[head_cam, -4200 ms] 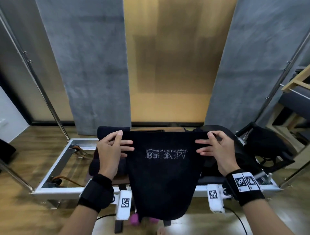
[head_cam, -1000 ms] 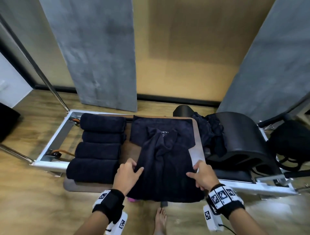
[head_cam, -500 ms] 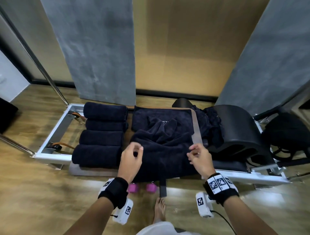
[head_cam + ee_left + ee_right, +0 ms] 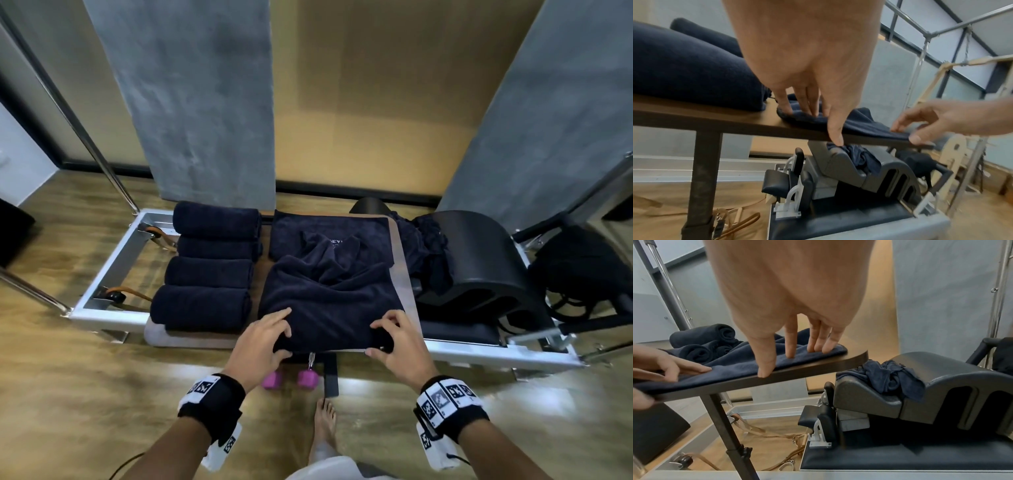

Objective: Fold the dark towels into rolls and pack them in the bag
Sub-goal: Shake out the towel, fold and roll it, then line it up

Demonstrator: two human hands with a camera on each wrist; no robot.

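Towel logo [image 4: 337, 242] half-hidden by folds.

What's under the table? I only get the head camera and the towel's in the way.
Observer: A dark leg holds the table up, with a clamp knob low on it.
Operator: Is anything on the floor down there?
Observer: Tan straps lie on the floor beneath.
Operator: Where are the thumbs?
Observer: The right thumb has its tip on the table's front edge. The left thumb reaches down over that edge.
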